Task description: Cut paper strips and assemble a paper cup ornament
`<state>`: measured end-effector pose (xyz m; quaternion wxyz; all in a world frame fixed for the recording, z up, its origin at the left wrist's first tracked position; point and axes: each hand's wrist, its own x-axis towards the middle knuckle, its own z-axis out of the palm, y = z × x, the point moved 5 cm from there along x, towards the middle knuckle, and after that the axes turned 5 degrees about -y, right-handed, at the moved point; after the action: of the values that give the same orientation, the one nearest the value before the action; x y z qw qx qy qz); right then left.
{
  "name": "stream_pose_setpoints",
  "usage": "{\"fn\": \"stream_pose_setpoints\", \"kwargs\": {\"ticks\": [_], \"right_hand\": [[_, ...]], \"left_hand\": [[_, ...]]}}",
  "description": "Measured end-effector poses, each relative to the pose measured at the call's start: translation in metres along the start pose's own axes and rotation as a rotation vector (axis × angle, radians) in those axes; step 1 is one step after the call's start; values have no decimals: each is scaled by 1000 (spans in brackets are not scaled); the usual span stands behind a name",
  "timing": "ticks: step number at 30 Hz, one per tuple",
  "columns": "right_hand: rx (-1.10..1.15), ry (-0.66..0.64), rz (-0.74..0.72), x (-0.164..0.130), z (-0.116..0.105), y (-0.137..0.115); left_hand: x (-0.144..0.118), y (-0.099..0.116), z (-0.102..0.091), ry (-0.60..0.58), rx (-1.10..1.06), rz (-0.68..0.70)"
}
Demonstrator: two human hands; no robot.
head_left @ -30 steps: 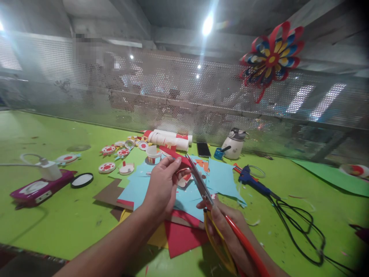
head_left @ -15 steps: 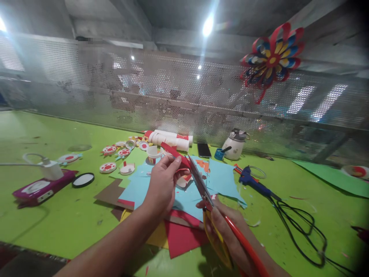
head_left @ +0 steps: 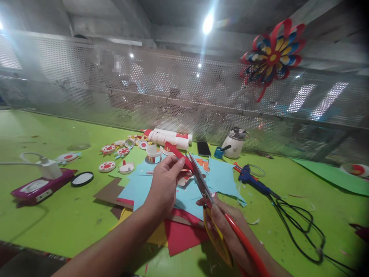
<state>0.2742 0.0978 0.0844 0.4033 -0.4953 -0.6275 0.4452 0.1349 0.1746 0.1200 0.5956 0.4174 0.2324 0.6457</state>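
Pinched in my left hand [head_left: 165,181] is a strip of red paper [head_left: 174,151], raised above the craft sheets. My right hand [head_left: 227,223] grips a pair of scissors [head_left: 201,182] with red and yellow handles. Their blades point up and away from me, and the red strip's right end lies at the blades. Whether the blades are fully closed on it I cannot tell. Beneath both hands lie light blue paper sheets [head_left: 221,175], with a red sheet [head_left: 184,236] sticking out nearest me. A cut paper cup [head_left: 153,154] stands just beyond my left hand.
Small paper turtles [head_left: 107,166] and white paper rolls [head_left: 170,139] lie behind. A phone [head_left: 203,149], a blue jar [head_left: 218,153] and a bottle [head_left: 234,143] stand near the mesh panel. Right is a glue gun [head_left: 253,181] with its cable; left, a purple power strip [head_left: 43,186] and tape roll [head_left: 82,179].
The red strip has shifted slightly to the right, and its free end now tilts up a little differently. My left hand has moved slightly right; my right hand keeps its hold.
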Motion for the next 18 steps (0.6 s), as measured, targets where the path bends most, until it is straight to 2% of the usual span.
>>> {"fn": "stream_pose_setpoints", "kwargs": {"ticks": [8,18], "right_hand": [[-22,2,17,1,1,1],[-96,25,-56,1,-2,-3]], "left_hand": [[-1,1,0,1,26,3],[0,-1,0,-18,48,-25]]}}
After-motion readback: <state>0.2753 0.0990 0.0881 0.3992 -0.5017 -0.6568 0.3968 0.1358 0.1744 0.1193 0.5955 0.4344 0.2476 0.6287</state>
